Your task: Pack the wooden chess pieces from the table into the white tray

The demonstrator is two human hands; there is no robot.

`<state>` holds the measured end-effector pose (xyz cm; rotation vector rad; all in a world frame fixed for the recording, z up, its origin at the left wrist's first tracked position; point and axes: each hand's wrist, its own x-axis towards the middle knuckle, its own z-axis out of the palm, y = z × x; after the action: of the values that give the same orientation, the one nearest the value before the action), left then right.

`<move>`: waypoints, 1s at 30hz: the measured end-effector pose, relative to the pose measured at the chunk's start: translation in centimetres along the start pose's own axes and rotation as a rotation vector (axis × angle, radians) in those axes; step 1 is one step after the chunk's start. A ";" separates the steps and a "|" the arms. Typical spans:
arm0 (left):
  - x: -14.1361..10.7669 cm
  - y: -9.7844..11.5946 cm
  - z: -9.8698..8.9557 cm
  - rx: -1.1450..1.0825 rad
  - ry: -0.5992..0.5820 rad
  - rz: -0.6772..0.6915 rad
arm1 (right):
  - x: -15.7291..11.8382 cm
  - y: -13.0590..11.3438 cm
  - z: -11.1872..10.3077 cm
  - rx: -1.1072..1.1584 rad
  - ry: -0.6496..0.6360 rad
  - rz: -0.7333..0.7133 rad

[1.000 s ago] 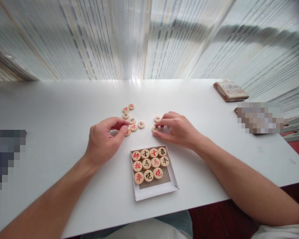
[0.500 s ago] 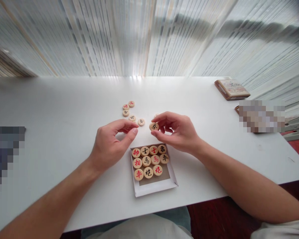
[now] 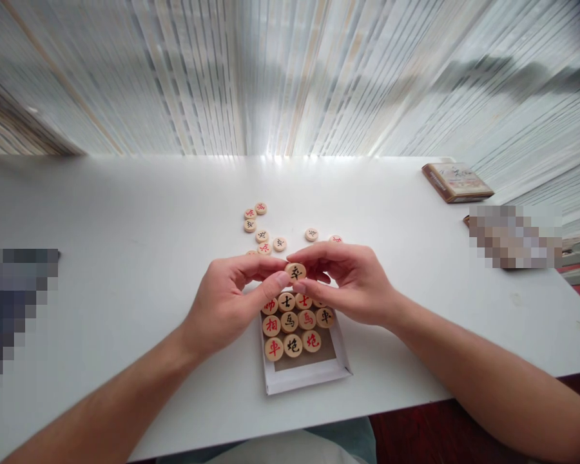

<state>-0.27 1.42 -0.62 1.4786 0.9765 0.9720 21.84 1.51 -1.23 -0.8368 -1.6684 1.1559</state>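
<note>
A round wooden Chinese chess piece (image 3: 296,272) with a black character is pinched between both hands, just above the far edge of a shallow white box tray (image 3: 309,378). My left hand (image 3: 229,293) grips its left side with thumb and fingertips. On the opposite side, the thumb and fingers of my right hand (image 3: 355,283) also hold it. Inside the tray lie rows of pieces face up, among them a red-lettered one (image 3: 312,341) and a black-lettered one (image 3: 292,346). My fingers partly cover the far row. The tray's near right part shows its brown bottom.
Beyond my hands, several loose pieces lie on the white table (image 3: 149,206), including a red one (image 3: 261,208), a black one (image 3: 311,234) and another red one (image 3: 336,239). A flat printed box (image 3: 458,182) rests at the back right, near a blurred-out object (image 3: 515,236). Striped curtains (image 3: 280,77) hang behind.
My right hand has brought the piece towards me and slightly left, over the tray's far edge. My left hand has moved right, and its fingers now grip the piece too.
</note>
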 end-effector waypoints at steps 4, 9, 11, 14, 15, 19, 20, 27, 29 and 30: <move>0.0 0.1 -0.1 -0.027 -0.028 -0.036 | 0.1 -0.2 0.1 -0.009 -0.015 -0.027; -0.2 0.1 0.0 0.081 0.010 0.036 | 0.0 -0.4 0.4 0.021 0.032 0.021; -0.3 0.2 0.2 0.166 0.035 0.099 | -0.1 -0.5 0.5 0.062 0.071 0.080; -0.4 0.6 0.4 0.296 0.069 0.206 | -0.2 -0.6 0.6 0.134 0.103 0.156; -0.5 0.7 0.4 0.331 0.077 0.241 | -0.3 -0.6 0.7 0.154 0.106 0.175; -0.6 0.9 0.5 0.407 0.076 0.331 | -0.3 -0.6 0.9 0.241 0.130 0.191; -0.6 0.9 0.6 0.406 0.075 0.335 | -0.3 -0.6 0.9 0.263 0.137 0.182; -0.5 0.9 0.6 0.244 0.078 0.169 | 0.1 -1.2 0.5 0.295 0.089 0.231; -0.5 0.8 0.6 0.180 0.077 0.123 | 0.2 -1.3 0.4 0.332 0.070 0.257; -0.5 0.7 0.6 0.147 0.072 0.100 | 0.2 -1.3 0.4 0.358 0.062 0.270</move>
<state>0.15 0.69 0.01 1.6370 1.0524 1.0507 21.29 1.15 0.01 -0.8727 -1.2704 1.5423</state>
